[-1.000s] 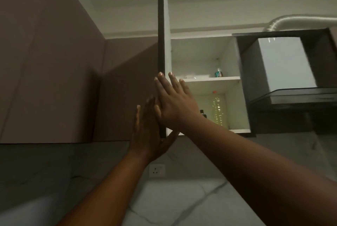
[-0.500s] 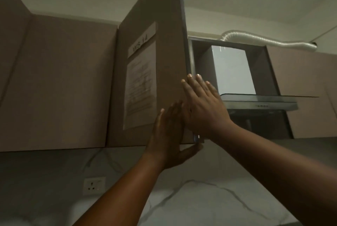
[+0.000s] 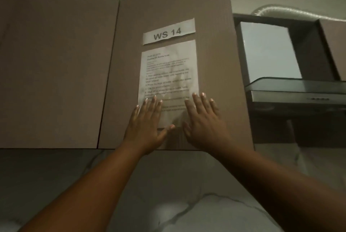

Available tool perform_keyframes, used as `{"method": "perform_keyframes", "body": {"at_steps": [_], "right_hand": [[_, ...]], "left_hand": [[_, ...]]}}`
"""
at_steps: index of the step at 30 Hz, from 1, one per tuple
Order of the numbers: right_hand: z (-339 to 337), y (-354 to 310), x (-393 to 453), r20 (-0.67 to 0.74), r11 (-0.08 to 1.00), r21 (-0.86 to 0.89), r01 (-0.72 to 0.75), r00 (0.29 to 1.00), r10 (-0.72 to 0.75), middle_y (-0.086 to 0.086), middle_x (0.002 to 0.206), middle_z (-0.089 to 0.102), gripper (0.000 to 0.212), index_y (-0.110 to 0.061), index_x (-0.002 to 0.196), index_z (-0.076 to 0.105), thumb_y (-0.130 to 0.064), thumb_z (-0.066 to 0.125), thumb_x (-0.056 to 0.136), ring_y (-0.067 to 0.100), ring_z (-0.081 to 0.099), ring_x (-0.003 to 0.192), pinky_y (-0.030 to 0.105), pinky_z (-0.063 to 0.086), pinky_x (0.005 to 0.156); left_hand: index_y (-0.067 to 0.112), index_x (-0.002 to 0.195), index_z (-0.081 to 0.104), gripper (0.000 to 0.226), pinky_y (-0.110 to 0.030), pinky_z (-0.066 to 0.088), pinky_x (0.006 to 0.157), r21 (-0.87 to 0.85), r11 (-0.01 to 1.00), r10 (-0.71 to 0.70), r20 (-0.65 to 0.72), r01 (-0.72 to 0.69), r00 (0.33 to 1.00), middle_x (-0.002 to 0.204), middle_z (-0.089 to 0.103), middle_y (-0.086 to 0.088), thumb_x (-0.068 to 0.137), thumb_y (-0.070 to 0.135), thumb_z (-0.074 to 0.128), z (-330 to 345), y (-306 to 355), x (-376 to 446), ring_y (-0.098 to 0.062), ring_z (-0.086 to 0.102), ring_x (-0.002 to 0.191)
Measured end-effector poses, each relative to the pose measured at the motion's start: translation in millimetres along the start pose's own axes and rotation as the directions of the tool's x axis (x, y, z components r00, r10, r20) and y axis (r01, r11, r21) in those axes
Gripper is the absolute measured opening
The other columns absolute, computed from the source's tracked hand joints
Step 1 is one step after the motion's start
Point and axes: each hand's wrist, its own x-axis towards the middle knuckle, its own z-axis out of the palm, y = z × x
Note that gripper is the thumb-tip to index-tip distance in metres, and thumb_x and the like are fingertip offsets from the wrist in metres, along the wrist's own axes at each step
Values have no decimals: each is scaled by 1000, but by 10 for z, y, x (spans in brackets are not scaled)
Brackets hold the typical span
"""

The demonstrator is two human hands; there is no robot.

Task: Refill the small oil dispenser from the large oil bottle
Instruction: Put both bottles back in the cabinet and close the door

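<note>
Door point(image 3: 174, 6) now shut, both hands flat.

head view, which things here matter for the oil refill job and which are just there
Job in hand:
- flat brown cabinet door, pressed by the left hand and right hand
- white printed instruction sheet

Just there:
- white "WS 14" paper label
- dark metal range hood
- silver ribbed duct hose
- marbled grey backsplash

No oil bottle or dispenser in view.

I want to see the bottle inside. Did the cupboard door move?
Yes. The door swung shut toward the hood, covering the shelves; both hands press flat on it.
</note>
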Motion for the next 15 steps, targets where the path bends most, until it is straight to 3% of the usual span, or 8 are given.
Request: {"method": "perform_keyframes", "body": {"at_steps": [4,10,15], "right_hand": [[465,-231,357,-27,999,-6,-32,999,32,11,158,-10,69,-13,150,-3,-50,20,96,25,-17,144,44,-9,118],[860,-338,637,-121,987,-86,-139,984,128,7,155,-23,71,-14,148,-15,-55,8,94,23,-27,141,47,-9,118],[1163,-169,718,-121,988,-67,-141,984,132,5,156,-20,70,-17,148,-13,-57,7,94,21,-25,142,45,-7,119]], "left_hand": [[18,154,-14,99,-43,-9,120,-3,999,-47,56,47,997,162,-18,-3,75,78,-7,295,-304,207,-22,-17,149],[24,153,-17,88,-44,-7,122,-179,984,-19,-80,4,997,161,-23,1,83,75,-4,716,-450,399,-19,-24,147],[22,154,-12,89,-45,-9,121,-148,989,-8,-145,-14,989,162,-20,-1,83,75,0,940,-448,498,-22,-23,148]]}}
